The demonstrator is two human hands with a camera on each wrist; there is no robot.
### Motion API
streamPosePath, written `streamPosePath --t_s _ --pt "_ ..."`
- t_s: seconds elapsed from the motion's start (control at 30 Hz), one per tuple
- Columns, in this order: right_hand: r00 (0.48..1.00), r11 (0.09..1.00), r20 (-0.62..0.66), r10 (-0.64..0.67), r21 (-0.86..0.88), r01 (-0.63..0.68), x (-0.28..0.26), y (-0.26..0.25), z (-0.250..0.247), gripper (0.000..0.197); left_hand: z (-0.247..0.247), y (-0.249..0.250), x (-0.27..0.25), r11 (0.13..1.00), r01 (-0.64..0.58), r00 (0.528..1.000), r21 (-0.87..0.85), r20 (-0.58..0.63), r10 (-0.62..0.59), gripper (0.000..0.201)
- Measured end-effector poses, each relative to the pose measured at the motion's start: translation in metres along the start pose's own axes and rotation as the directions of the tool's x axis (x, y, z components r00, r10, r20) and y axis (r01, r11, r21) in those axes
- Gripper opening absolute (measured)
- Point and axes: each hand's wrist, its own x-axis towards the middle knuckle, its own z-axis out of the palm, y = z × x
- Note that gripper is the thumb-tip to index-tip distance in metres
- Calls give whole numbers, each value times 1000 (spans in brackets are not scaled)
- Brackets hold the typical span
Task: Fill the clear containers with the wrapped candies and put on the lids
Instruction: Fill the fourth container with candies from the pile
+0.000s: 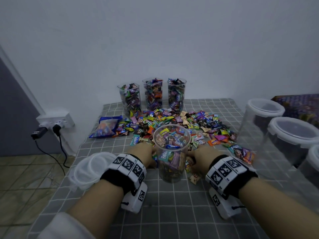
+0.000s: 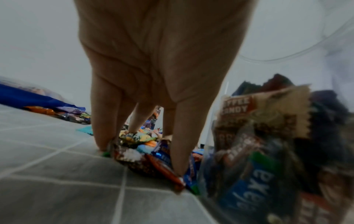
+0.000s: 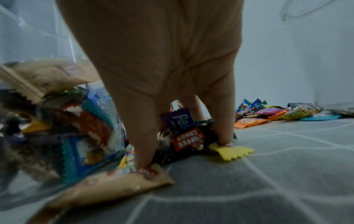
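Both hands are down in the candy on either side of the near container. The left hand (image 2: pixel 153 72) has its fingers (image 2: pixel 180 136) spread downward and closing round a small clump of wrapped candies (image 2: pixel 145 153), tips on the cloth; the right hand (image 3: pixel 164 63) does the same, its fingers (image 3: pixel 142 136) clawed over a cluster that includes a coffee candy wrapper (image 3: pixel 188 139). Each looks to be gathering a handful, though neither bunch is lifted yet.

The grey checked tablecloth (image 1: pixel 172 213) carries everything. At its right edge stand large empty tubs (image 1: pixel 264 111) with white rims; against the wall are three tall containers (image 1: pixel 153 94), already full and still without lids. The loose candy pile (image 1: pixel 181 119) spreads between them and the hands. The near container (image 1: pixel 171 152) stands upright between the wrists, touching or just beside both hands, roughly two-thirds full. A stack of lids (image 1: pixel 88 169) lies just left of the left wrist, and a blue candy bag (image 1: pixel 107 126) lies further back on the left.

The step in hand appears to be filling this fourth container. The next move calls for closing firmly on each handful, lifting it above the rim and dropping it in without knocking the container; slippery wrappers may spill from a loose grasp.
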Motion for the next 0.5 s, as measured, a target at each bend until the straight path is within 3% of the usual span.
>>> streamPosePath --t_s 0.17,0.33,0.5 --pt "999 996 -27 24 84 -21 2 1 -2 36 0 5 -3 998 6 997 62 -73 -1 25" --pt "997 990 -59 56 131 -48 -1 1 -2 33 0 10 -8 997 69 982 30 -180 -62 24" --pt "993 983 -84 83 168 -68 -4 3 -1 31 1 6 -7 992 114 975 -56 -186 -123 18"
